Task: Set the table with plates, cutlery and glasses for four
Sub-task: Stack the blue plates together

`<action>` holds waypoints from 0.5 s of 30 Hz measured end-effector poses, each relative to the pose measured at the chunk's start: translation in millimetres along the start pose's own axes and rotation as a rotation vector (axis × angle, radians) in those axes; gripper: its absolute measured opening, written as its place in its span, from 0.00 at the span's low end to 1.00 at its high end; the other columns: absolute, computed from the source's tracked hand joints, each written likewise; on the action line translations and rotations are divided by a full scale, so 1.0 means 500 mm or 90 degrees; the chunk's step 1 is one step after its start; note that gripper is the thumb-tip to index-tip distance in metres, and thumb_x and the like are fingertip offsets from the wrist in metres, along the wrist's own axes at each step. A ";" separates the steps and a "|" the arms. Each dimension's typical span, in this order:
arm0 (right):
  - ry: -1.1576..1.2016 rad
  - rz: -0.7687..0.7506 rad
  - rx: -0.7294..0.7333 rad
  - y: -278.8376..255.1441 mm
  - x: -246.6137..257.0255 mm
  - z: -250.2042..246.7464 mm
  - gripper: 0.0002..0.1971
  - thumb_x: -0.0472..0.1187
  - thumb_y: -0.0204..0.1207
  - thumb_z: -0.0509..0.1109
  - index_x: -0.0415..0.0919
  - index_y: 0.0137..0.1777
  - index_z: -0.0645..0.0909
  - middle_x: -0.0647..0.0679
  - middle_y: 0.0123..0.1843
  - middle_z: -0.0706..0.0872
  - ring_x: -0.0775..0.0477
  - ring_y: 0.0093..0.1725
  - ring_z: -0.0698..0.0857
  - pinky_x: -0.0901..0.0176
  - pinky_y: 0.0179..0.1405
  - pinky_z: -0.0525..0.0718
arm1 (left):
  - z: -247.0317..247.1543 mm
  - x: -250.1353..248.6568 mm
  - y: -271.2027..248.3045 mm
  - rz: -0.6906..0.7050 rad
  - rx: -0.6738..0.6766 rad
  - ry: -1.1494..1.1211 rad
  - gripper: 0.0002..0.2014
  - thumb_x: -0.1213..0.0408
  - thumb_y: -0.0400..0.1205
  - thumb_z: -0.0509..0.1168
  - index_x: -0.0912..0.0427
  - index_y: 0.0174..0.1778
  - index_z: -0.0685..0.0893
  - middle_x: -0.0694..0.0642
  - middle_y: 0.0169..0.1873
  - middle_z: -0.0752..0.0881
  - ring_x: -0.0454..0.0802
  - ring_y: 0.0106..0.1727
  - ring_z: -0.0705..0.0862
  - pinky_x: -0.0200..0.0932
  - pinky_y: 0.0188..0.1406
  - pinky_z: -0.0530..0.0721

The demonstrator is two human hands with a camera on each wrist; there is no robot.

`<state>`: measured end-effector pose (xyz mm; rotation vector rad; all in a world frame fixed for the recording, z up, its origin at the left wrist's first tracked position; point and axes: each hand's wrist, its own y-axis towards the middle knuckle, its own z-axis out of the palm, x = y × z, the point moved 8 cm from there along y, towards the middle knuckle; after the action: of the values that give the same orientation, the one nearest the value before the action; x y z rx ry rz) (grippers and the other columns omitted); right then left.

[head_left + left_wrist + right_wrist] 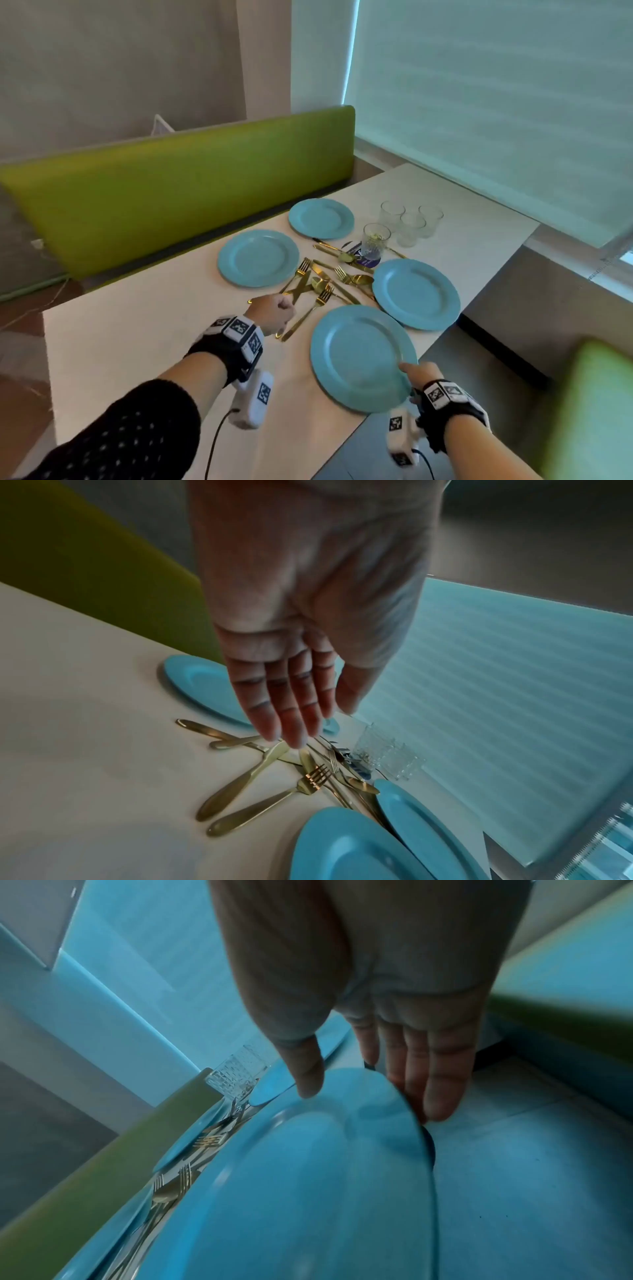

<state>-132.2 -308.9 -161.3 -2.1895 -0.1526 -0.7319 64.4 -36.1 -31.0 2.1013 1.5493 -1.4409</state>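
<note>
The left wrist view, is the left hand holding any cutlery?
No, the left hand hovers with straight fingers above the gold cutlery, gripping nothing.

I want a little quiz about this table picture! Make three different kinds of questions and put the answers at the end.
1. How many blue plates are out?
2. True or false: the left hand is holding a fork.
3. The right hand holds: A) a glass, B) the nearest plate, C) a spoon?

Key:
1. Four.
2. False: its fingers are straight, reaching over the gold cutlery pile.
3. B: thumb on top of the rim, fingers under it.
</note>
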 end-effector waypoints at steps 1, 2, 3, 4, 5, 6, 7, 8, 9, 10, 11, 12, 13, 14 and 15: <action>0.016 -0.004 0.006 0.007 0.003 0.009 0.24 0.42 0.72 0.75 0.25 0.61 0.77 0.34 0.50 0.84 0.36 0.47 0.85 0.48 0.41 0.85 | -0.001 0.005 0.003 -0.002 -0.002 -0.015 0.04 0.64 0.81 0.63 0.59 0.48 0.79 0.57 0.41 0.83 0.46 0.34 0.80 0.36 0.34 0.78; 0.019 0.010 0.003 0.014 -0.002 0.011 0.23 0.42 0.71 0.75 0.26 0.59 0.78 0.33 0.53 0.86 0.34 0.51 0.86 0.45 0.49 0.87 | -0.004 0.010 0.008 -0.010 -0.010 -0.024 0.04 0.64 0.81 0.63 0.60 0.49 0.79 0.57 0.41 0.82 0.46 0.34 0.79 0.35 0.34 0.78; 0.017 0.017 0.013 0.024 -0.007 0.016 0.21 0.42 0.70 0.75 0.26 0.57 0.79 0.32 0.55 0.87 0.33 0.53 0.87 0.42 0.54 0.86 | -0.002 0.016 0.011 -0.015 -0.004 -0.024 0.04 0.64 0.81 0.63 0.60 0.49 0.79 0.57 0.41 0.82 0.46 0.34 0.79 0.35 0.34 0.78; 0.015 0.013 0.020 0.042 -0.010 0.021 0.19 0.43 0.70 0.75 0.27 0.53 0.80 0.32 0.55 0.87 0.32 0.54 0.87 0.39 0.57 0.85 | 0.002 0.024 0.017 -0.019 0.003 -0.025 0.04 0.65 0.81 0.63 0.60 0.49 0.79 0.58 0.42 0.83 0.47 0.34 0.79 0.36 0.34 0.79; 0.003 0.017 0.028 0.059 -0.017 0.029 0.17 0.43 0.70 0.73 0.28 0.51 0.81 0.32 0.55 0.87 0.32 0.55 0.87 0.38 0.59 0.85 | 0.008 0.030 0.020 -0.023 0.012 -0.023 0.04 0.64 0.81 0.63 0.60 0.49 0.79 0.58 0.42 0.84 0.48 0.35 0.80 0.37 0.36 0.79; -0.015 0.015 0.029 0.048 -0.013 0.031 0.16 0.43 0.72 0.71 0.29 0.51 0.82 0.33 0.55 0.87 0.31 0.56 0.86 0.38 0.60 0.84 | 0.013 0.037 0.023 -0.029 0.021 -0.019 0.04 0.64 0.80 0.63 0.60 0.48 0.80 0.58 0.42 0.84 0.49 0.37 0.81 0.39 0.37 0.80; -0.026 0.007 0.026 0.032 -0.005 0.029 0.15 0.43 0.75 0.67 0.29 0.53 0.82 0.35 0.56 0.86 0.31 0.58 0.85 0.40 0.61 0.83 | 0.016 0.042 0.028 -0.032 0.027 -0.017 0.05 0.64 0.80 0.63 0.60 0.48 0.80 0.59 0.42 0.85 0.49 0.38 0.82 0.40 0.38 0.81; -0.040 -0.012 0.019 0.020 0.004 0.025 0.17 0.42 0.79 0.63 0.29 0.57 0.81 0.35 0.57 0.85 0.32 0.61 0.84 0.42 0.63 0.83 | 0.018 0.044 0.029 -0.033 0.031 -0.012 0.05 0.63 0.80 0.62 0.60 0.48 0.80 0.58 0.42 0.86 0.50 0.38 0.83 0.40 0.39 0.81; -0.038 -0.024 0.006 0.003 0.016 0.018 0.18 0.42 0.81 0.60 0.27 0.62 0.79 0.33 0.60 0.84 0.32 0.63 0.83 0.42 0.63 0.82 | 0.020 0.045 0.033 -0.033 0.033 -0.009 0.06 0.63 0.81 0.62 0.59 0.49 0.80 0.58 0.42 0.86 0.50 0.39 0.83 0.40 0.39 0.81; -0.025 -0.031 0.005 -0.006 0.022 0.012 0.20 0.42 0.82 0.59 0.26 0.64 0.78 0.31 0.62 0.83 0.32 0.63 0.83 0.41 0.64 0.82 | 0.021 0.046 0.037 -0.035 0.036 -0.009 0.06 0.62 0.81 0.62 0.60 0.50 0.81 0.58 0.42 0.86 0.51 0.40 0.83 0.41 0.40 0.82; -0.005 -0.036 0.004 -0.023 0.029 0.007 0.20 0.42 0.83 0.59 0.26 0.65 0.77 0.30 0.63 0.83 0.32 0.63 0.83 0.40 0.63 0.82 | 0.022 0.045 0.040 -0.032 0.038 -0.010 0.07 0.62 0.80 0.62 0.60 0.50 0.81 0.58 0.41 0.86 0.51 0.40 0.83 0.43 0.41 0.82; 0.022 -0.039 0.007 -0.033 0.034 0.002 0.20 0.42 0.83 0.59 0.25 0.65 0.77 0.30 0.62 0.83 0.31 0.62 0.83 0.39 0.63 0.82 | 0.023 0.042 0.043 -0.029 0.040 -0.008 0.07 0.62 0.80 0.63 0.61 0.50 0.81 0.58 0.40 0.86 0.51 0.39 0.83 0.44 0.42 0.82; 0.054 -0.038 0.006 -0.044 0.041 -0.004 0.19 0.42 0.83 0.59 0.25 0.63 0.78 0.30 0.60 0.84 0.31 0.60 0.84 0.38 0.62 0.82 | 0.022 0.036 0.045 -0.025 0.039 -0.008 0.07 0.63 0.80 0.63 0.61 0.50 0.81 0.58 0.39 0.86 0.51 0.38 0.83 0.45 0.42 0.83; 0.101 -0.032 0.010 -0.057 0.046 -0.012 0.17 0.41 0.84 0.59 0.26 0.59 0.78 0.30 0.55 0.85 0.30 0.55 0.85 0.36 0.59 0.83 | 0.021 0.029 0.049 -0.019 0.038 -0.004 0.07 0.63 0.79 0.63 0.61 0.49 0.81 0.57 0.37 0.86 0.50 0.37 0.83 0.45 0.43 0.83; 0.160 -0.022 0.007 -0.069 0.052 -0.021 0.14 0.39 0.84 0.59 0.26 0.55 0.78 0.31 0.47 0.85 0.32 0.48 0.85 0.35 0.53 0.85 | 0.022 0.020 0.053 -0.013 0.035 -0.001 0.06 0.63 0.79 0.63 0.60 0.49 0.81 0.57 0.37 0.86 0.50 0.36 0.83 0.45 0.44 0.83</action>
<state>-127.4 -296.8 -118.8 -2.0678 -0.0654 -1.0151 79.4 -48.2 -54.5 2.1211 1.5518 -1.5077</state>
